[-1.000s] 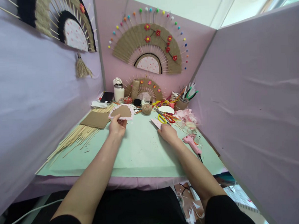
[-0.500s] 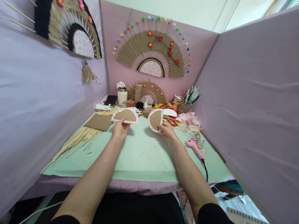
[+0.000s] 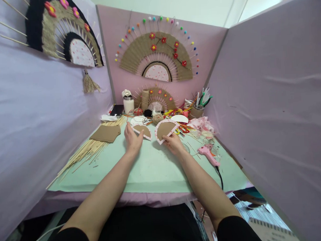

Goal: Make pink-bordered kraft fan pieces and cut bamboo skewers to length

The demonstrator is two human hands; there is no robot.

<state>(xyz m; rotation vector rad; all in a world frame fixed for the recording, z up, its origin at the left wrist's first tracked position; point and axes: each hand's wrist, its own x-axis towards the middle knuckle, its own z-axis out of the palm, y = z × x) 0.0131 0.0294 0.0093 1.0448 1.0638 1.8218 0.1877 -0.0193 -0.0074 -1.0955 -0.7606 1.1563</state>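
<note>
The green worktop [image 3: 157, 173] carried everything within reach, with the big fan [image 3: 158, 46] hanging on the pink panel behind it. Next in size, the bundle of thin sticks [image 3: 85, 151] lay slantwise along the left, the brown cardboard sheet [image 3: 106, 133] resting over its far part; neither had been moved in the last second.

The change was in the hands. The right hand [image 3: 174, 144] was closed on the right half-round [image 3: 164, 129], thumb in front near its lower, straight edge. A second ago that piece showed only its pink face; it had since been flipped, brown face towards the person, and its straight edge now slanted at the lower right. The left hand [image 3: 134, 140] had turned more upright, thumb across the left half-round [image 3: 143, 130], fingers just left of it; whether it gripped or merely steadied the piece could not be told. That half-round had dropped lower and tilted down to the right.

The two pieces, apart but near each other, both showed pink-edged brown faces, so they seemed placed for comparing or handling as a pair. The pink glue gun [image 3: 209, 155] lay untouched at the right, and the smaller twine ball [image 3: 157, 119] sat beyond them
</note>
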